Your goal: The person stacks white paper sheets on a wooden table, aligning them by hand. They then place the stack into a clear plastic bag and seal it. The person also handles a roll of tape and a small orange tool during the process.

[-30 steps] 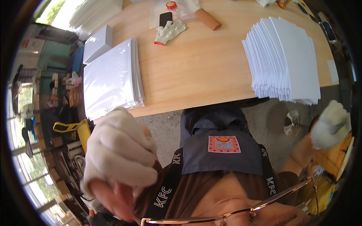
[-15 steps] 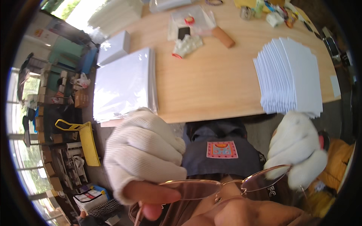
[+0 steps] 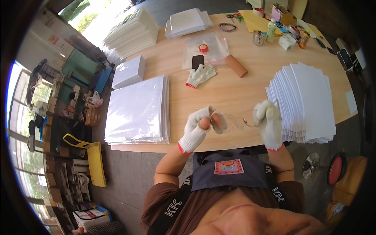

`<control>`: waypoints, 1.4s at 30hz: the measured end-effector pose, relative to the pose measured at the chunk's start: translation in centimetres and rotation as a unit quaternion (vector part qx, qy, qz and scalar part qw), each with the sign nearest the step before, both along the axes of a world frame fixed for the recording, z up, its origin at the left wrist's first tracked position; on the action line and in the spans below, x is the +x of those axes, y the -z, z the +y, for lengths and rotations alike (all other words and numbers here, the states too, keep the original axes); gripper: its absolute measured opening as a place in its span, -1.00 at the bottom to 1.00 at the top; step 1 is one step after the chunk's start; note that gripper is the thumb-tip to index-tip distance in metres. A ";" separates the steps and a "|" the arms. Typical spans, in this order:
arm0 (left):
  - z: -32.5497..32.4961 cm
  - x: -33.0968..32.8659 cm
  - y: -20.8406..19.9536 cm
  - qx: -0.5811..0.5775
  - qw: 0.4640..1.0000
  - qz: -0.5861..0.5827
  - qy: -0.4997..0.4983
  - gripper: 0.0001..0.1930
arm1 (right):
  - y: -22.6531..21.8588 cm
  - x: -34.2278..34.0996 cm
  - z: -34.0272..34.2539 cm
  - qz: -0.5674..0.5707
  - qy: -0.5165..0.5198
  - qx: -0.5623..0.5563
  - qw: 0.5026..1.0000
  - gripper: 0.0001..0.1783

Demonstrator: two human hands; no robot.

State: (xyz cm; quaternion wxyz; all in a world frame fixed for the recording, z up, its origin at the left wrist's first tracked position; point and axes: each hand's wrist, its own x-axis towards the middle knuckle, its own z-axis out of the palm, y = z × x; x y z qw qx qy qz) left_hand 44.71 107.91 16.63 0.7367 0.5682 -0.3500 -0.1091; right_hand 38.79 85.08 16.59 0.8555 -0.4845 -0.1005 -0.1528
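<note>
A pair of thin-framed eyeglasses (image 3: 234, 122) is held over the front of the table, between my two hands. My left hand (image 3: 195, 128), in a white knit glove with a red cuff and bare fingertips showing, pinches one side of the frame. The other side is in the closed fingers of my gloved right hand (image 3: 268, 124). A stack of white sheets in clear plastic (image 3: 135, 109) lies to the left of my left hand. Fanned white folded papers or envelopes (image 3: 309, 102) lie just right of my right hand.
Mid-table are a spare white glove (image 3: 200, 76), a black phone-like slab (image 3: 197, 61), a brown case (image 3: 236, 65) and a red round item (image 3: 203, 48) on clear plastic. A metal cup (image 3: 258, 38) and a green bottle (image 3: 271, 30) stand far right. A yellow cart (image 3: 96, 164) is left.
Both hands have moved away from my face, forward and out over the table, carrying the eyeglasses off it. The view has shifted, so more of the table's far side shows.
</note>
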 end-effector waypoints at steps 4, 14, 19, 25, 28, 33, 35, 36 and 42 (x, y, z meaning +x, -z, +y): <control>0.2 1.9 6.4 -0.022 0.922 0.341 0.181 -0.52 | 6.8 1.1 -2.4 0.162 -0.034 -0.098 0.981 -0.62; 1.7 7.5 14.0 0.153 0.894 0.393 0.149 -0.49 | 9.4 6.3 -2.0 0.065 0.084 -0.572 0.813 -0.51; -0.3 9.7 15.1 0.051 0.906 0.413 0.084 -0.37 | 11.9 12.9 2.0 0.146 -0.097 -0.726 0.664 -0.50; -0.9 12.1 20.5 -0.026 0.890 0.455 0.018 -0.33 | 16.8 26.6 -5.6 0.172 0.262 -0.701 0.641 -0.45; -0.8 12.9 21.0 -0.016 0.887 0.459 0.039 -0.41 | 17.4 30.3 -8.2 0.323 0.134 -0.747 0.566 -0.31; -1.0 14.6 22.3 -0.004 0.895 0.445 0.013 -0.45 | 19.0 30.4 -10.1 0.350 0.139 -0.714 0.591 -0.46; -1.9 14.9 22.5 0.000 0.896 0.445 0.010 -0.44 | 19.7 29.0 -10.7 0.407 0.150 -0.641 0.633 -0.42; -2.4 15.2 22.7 0.009 0.900 0.437 0.009 -0.43 | 19.5 28.0 -10.5 0.421 0.114 -0.584 0.684 -0.43; -6.6 14.7 23.9 -0.092 0.841 0.530 0.058 -0.41 | 16.4 16.0 -1.9 0.369 -0.004 -0.380 0.848 -0.39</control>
